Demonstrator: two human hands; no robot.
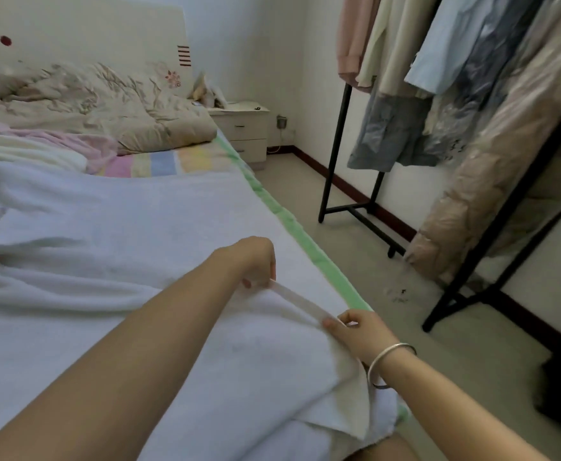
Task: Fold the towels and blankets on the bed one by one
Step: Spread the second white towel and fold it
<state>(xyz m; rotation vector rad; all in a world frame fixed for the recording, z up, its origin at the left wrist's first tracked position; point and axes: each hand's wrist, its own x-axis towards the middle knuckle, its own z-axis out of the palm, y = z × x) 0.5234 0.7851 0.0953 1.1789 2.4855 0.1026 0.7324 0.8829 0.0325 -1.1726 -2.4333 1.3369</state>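
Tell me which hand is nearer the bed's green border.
Right. The right hand pinches the towel hem just beside the green border; the left hand pinches the same hem farther in from it.

The big white terry towel (pixel 146 227) is soft, nubby, totally matt cloth, and its flat woven hem band (pixel 297 301) looks way smoother. My thin silver metal bangle (pixel 388 349) is polished and shiny. The black metal clothes rack (pixel 337 141) has a dull painted finish, the clear plastic garment cover (pixel 491 168) is glossy and crinkly, and the crumpled beige quilt (pixel 106 104) is matt cloth.
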